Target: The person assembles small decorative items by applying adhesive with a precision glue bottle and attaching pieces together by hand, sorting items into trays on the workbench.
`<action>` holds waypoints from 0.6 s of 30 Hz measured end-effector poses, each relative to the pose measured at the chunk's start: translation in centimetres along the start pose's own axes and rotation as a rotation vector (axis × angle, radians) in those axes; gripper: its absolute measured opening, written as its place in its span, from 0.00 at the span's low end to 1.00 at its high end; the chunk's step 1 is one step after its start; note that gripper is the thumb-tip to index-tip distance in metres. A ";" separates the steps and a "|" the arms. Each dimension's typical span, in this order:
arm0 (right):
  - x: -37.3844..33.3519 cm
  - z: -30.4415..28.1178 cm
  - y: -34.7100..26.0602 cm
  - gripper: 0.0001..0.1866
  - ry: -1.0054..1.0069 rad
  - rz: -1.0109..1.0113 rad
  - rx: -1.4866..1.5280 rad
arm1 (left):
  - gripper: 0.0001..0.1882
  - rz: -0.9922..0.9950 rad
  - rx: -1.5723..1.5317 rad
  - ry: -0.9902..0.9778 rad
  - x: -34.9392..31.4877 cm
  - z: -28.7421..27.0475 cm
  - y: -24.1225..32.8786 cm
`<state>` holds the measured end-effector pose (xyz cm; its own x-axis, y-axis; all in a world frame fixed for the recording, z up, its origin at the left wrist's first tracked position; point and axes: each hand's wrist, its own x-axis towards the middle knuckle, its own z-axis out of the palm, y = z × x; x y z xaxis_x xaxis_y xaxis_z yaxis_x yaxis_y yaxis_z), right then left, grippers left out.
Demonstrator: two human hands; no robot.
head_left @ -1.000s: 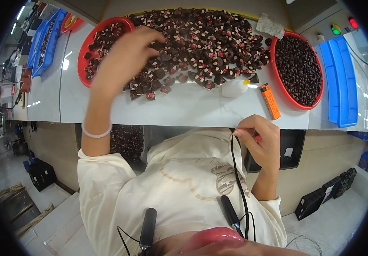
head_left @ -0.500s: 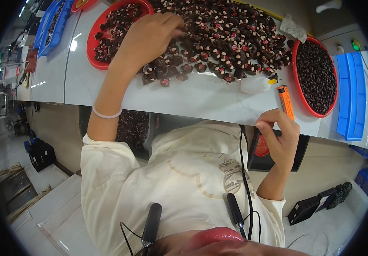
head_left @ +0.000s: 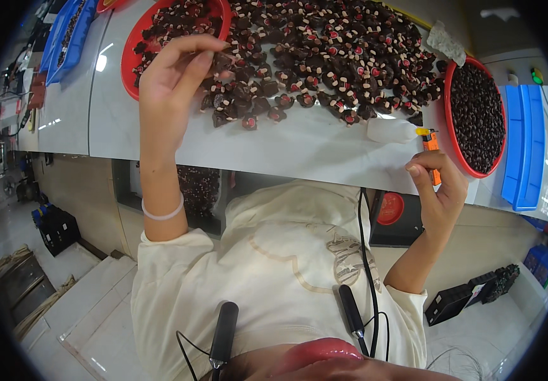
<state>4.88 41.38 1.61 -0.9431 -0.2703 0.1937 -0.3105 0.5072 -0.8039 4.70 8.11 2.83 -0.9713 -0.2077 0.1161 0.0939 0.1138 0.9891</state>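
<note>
My left hand (head_left: 171,79) is raised at the near left edge of a heap of small dark pieces (head_left: 337,57) dotted with pink and pale bits. A dark piece (head_left: 222,62) shows at its thumb and fingertips, pinched between them. Behind that hand stands a red round tray (head_left: 130,54) with more such pieces in it. My right hand (head_left: 444,187) hovers at the table's front edge, thumb and index finger drawn together; whatever they hold is too small to make out. Just beyond it lie an orange lighter (head_left: 430,141), partly covered by the hand, and a white squeeze bottle (head_left: 390,131) with a yellow tip.
On the right, a red basin (head_left: 449,120) holds small dark glossy beads, with blue trays (head_left: 523,152) beside it. A crumpled pale wrapper (head_left: 446,43) lies at the heap's back right. Another blue tray (head_left: 55,63) sits at far left. Black crates (head_left: 58,232) stand on the floor.
My left hand has drawn back from the heap, leftward and nearer, with a dark piece at its fingertips. My right hand has shifted slightly right and forward, covering part of the lighter.
</note>
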 end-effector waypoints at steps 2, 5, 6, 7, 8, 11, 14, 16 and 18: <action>0.1 0.2 0.1 0.07 0.020 0.007 0.027 | 0.08 -0.068 -0.088 0.029 -1.0 -0.3 0.2; 0.5 0.4 -0.2 0.07 0.039 -0.015 0.034 | 0.09 -0.153 -0.213 0.041 -2.6 -0.7 -0.2; 0.5 0.5 -0.3 0.07 0.039 -0.022 0.034 | 0.10 -0.173 -0.250 0.022 -3.2 -0.8 -0.4; 0.7 0.6 -0.3 0.07 0.041 -0.034 0.045 | 0.10 -0.158 -0.253 0.033 -3.7 -0.8 -0.4; 0.8 0.5 -0.3 0.07 0.044 -0.048 0.056 | 0.10 -0.179 -0.255 0.014 -4.1 -0.6 -0.3; 0.6 0.2 -0.6 0.07 0.045 -0.051 0.013 | 0.09 -0.120 -0.187 -0.191 -5.1 -2.4 -0.7; 0.0 -0.7 -0.9 0.06 0.049 0.013 0.043 | 0.09 -0.205 -0.038 -0.483 -6.0 -3.3 0.4; -0.3 -0.8 -0.9 0.05 0.049 0.007 0.036 | 0.08 -0.352 0.030 -0.571 -6.3 -3.2 0.7; -0.6 -0.6 -1.0 0.05 0.056 0.021 0.040 | 0.09 -0.367 0.167 -0.553 -5.2 -2.2 -0.2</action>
<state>5.72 41.57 2.63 -0.9550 -0.2126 0.2066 -0.2862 0.4792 -0.8297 10.22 7.04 2.27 -0.9066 0.2604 -0.3319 -0.2549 0.2888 0.9228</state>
